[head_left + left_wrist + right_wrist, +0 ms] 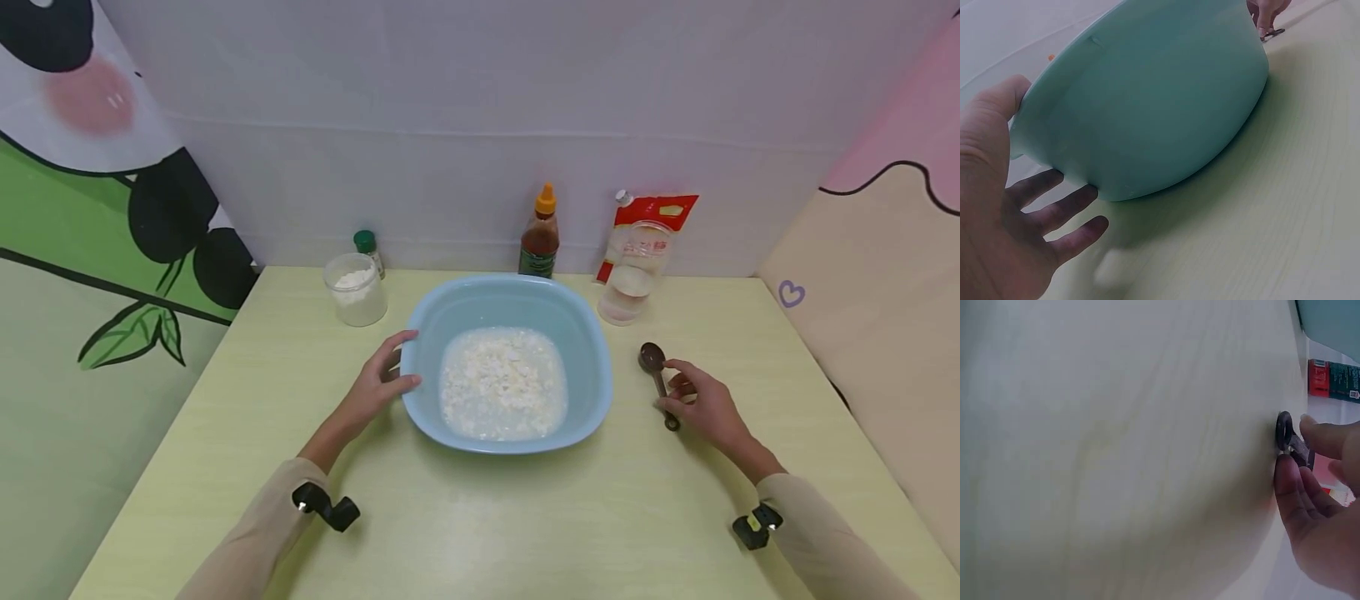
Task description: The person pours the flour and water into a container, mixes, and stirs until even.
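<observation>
A light-blue plastic basin [507,292] holds cloudy liquid with white lumps [504,382]. My left hand [378,379] grips its left rim; in the left wrist view the lower fingers [1063,212] are spread along the outer wall [1154,106]. Right of the basin lies a dark measuring spoon [652,358] with a ring at its handle's end [1284,431]. The handle passes between the thumb and fingertips of my right hand [697,404], which pinches it close over the table.
Behind the basin stand a jar of white powder [356,292], a green-capped shaker [366,243] and an orange-capped sauce bottle [540,242]. A clear bottle [628,292] stands before a red-and-white packet [671,208]. Fabric backdrops [450,167] border the table [480,533].
</observation>
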The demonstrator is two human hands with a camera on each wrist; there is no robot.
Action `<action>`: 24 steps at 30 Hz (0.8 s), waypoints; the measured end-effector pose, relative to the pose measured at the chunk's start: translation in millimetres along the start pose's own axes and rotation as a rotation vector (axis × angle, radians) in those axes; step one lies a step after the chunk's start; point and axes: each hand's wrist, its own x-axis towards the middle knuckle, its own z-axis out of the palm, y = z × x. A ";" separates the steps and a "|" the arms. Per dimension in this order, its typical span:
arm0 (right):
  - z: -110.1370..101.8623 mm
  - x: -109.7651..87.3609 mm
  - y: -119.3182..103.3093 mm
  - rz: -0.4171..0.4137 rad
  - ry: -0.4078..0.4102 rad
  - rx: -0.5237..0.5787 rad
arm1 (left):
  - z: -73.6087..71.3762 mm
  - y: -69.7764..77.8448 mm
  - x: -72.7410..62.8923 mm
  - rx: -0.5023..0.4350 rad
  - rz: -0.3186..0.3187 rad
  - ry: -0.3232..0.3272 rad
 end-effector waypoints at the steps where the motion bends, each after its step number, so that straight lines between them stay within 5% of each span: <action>1: 0.3 -1.2 -0.2 -0.002 -0.001 -0.008 | -0.1 0.0 0.1 -0.001 -0.001 -0.001; 24: 1.4 -1.5 -5.4 0.045 -0.072 0.034 | 0.6 2.0 -1.1 0.004 -0.008 0.008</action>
